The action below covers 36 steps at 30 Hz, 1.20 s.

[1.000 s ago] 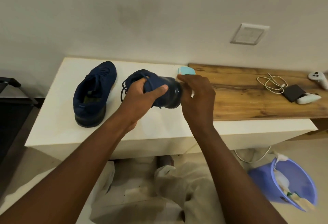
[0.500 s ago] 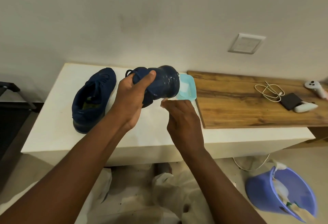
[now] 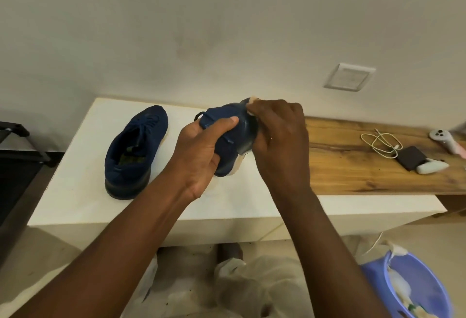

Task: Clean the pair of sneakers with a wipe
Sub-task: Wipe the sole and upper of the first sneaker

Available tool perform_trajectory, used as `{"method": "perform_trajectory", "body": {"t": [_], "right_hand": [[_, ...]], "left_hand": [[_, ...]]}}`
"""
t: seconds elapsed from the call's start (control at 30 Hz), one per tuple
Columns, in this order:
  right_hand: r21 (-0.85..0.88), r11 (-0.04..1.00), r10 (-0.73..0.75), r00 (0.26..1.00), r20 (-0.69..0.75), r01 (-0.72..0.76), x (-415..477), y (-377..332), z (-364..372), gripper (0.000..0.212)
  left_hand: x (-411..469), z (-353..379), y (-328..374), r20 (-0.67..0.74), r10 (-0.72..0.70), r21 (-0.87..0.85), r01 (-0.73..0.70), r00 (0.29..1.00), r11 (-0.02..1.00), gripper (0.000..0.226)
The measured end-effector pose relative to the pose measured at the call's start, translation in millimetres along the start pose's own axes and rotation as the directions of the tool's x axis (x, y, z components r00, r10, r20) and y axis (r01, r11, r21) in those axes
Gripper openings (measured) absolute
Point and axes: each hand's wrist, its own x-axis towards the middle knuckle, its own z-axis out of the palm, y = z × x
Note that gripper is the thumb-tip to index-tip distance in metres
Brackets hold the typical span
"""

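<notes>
Here, left hand (image 3: 201, 156) gripping sneaker (image 3: 228, 141), wipe (image 3: 252, 100) (partly hidden) under right fingers (image 3: 272, 111)

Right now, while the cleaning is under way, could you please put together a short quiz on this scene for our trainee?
1. True or false: the left hand holds nothing.
2. Which hand presses the wipe to the lifted sneaker? A) left B) right C) neither
3. Fill in: the second sneaker stands on the ___ table.
Key: 1 false, it grips the lifted sneaker; 2 B, the right hand; 3 white.
</notes>
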Motion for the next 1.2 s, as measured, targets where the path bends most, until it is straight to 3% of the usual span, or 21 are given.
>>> {"method": "perform_trajectory", "body": {"t": [0.2, 0.37, 0.53, 0.6, 0.7, 0.83, 0.97, 1.03, 1.2], "right_hand": [[-0.04, 0.993, -0.108, 0.994, 0.002, 0.108, -37, -4, 21, 0.037], [0.036, 0.999, 0.028, 0.995, 0.1, -0.032, -55, -2, 37, 0.037], [0.208, 0.978, 0.056, 0.972, -0.227, -0.008, -16, -10, 13, 0.027], [0.201, 0.979, 0.036, 0.966, -0.256, 0.017, 2, -13, 13, 0.028], [0.084, 0.992, -0.081, 0.987, -0.142, 0.094, 6, -12, 30, 0.026], [0.02, 0.992, -0.118, 0.987, -0.113, 0.121, -16, -11, 41, 0.028], [-0.066, 0.991, -0.112, 0.986, 0.125, 0.12, -47, -1, 42, 0.043], [-0.083, 0.994, -0.056, 0.984, 0.168, 0.071, -51, 7, 41, 0.042], [0.088, 0.992, -0.075, 0.979, -0.188, 0.093, -22, -6, 25, 0.025]], "left_hand": [[6, -1, 3, -0.075, 0.026, 0.0, -0.026, 0.997, 1.0, 0.041], [7, -9, 13, -0.093, 0.042, -0.067, -0.048, 0.995, 0.997, 0.036], [7, -19, 10, -0.038, 0.098, 0.077, -0.095, 0.994, 0.992, 0.036], [8, -15, 8, -0.071, 0.117, 0.169, -0.103, 0.991, 0.98, 0.038], [6, -11, 5, -0.078, 0.158, 0.308, -0.127, 0.984, 0.943, 0.053], [3, -12, 5, -0.077, 0.203, 0.348, -0.164, 0.976, 0.923, 0.044], [2, -13, 19, -0.111, 0.199, 0.112, -0.187, 0.974, 0.976, 0.03], [1, -16, 28, -0.14, 0.187, -0.004, -0.189, 0.972, 0.982, 0.026], [-1, -27, 24, -0.161, 0.15, 0.022, -0.148, 0.976, 0.989, 0.019]]}}
